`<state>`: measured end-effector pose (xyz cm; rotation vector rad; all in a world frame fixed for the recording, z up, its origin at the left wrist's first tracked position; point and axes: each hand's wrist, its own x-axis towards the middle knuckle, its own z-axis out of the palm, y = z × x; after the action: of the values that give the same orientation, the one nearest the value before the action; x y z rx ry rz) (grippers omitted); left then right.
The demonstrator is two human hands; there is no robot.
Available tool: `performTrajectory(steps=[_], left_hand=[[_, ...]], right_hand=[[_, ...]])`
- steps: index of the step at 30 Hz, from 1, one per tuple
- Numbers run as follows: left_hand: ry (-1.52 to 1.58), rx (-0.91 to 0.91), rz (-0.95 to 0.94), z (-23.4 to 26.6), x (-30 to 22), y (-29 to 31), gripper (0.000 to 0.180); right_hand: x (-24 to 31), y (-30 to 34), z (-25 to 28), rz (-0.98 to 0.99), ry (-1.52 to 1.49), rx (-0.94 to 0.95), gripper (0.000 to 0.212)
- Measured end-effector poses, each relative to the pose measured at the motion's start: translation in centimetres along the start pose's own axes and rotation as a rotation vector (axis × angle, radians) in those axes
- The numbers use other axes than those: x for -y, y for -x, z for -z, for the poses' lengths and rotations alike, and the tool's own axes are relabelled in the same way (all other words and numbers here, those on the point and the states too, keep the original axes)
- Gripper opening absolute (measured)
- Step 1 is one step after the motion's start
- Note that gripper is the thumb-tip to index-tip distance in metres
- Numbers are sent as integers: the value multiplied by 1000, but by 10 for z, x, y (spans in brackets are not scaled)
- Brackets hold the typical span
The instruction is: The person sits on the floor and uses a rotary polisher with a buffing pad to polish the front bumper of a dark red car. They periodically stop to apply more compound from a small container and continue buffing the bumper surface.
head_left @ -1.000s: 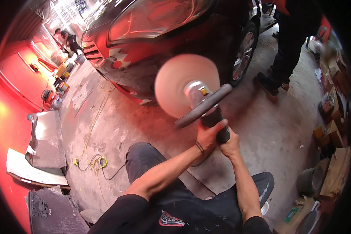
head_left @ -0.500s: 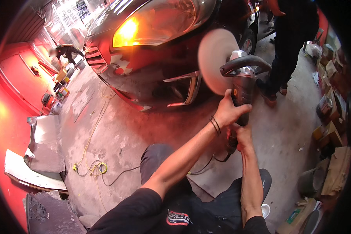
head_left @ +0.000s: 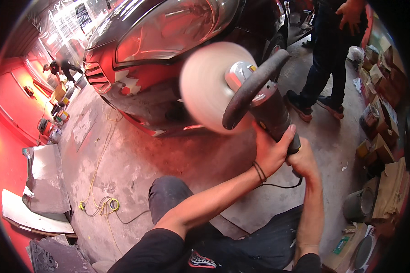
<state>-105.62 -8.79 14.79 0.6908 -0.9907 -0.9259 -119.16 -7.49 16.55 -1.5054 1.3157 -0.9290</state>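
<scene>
Both my hands grip a black and silver car polisher (head_left: 275, 113). My left hand (head_left: 273, 148) wraps round its body behind the head, and my right hand (head_left: 304, 159) closes round the rear of the handle. A black loop handle (head_left: 259, 86) arches over the silver head. The round white polishing pad (head_left: 205, 86) faces the car's front corner, its surface smeared as if spinning. From this angle I cannot tell whether the pad touches the bodywork. The dark car (head_left: 146, 102) has a large headlight (head_left: 168, 34), unlit, and pale patches on its bumper below the lamp.
A person in dark clothes (head_left: 328, 59) stands at the right by the car; another person (head_left: 64, 70) bends over at the far left. A yellow cord (head_left: 109, 205) lies on the concrete floor. Cardboard boxes (head_left: 382, 136) line the right side, and panels (head_left: 45, 182) lean at left.
The polisher has swung leftward and tilted, its pad now in front of the bumper below the headlight. The amber light in the headlight has gone out. The standing person's hand has come lower.
</scene>
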Motion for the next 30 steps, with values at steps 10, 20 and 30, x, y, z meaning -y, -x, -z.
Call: performTrajectory(steps=[10, 20, 30], left_hand=[[205, -46, 61, -106, 3, -81, 71], [248, 102, 214, -117, 7, -138, 68], [119, -179, 78, 20, -23, -10, 56]], right_hand=[[80, -36, 102, -37, 185, -45, 12], [74, -75, 115, -63, 178, -168, 12], [30, -7, -8, 326, 346, -23, 27]])
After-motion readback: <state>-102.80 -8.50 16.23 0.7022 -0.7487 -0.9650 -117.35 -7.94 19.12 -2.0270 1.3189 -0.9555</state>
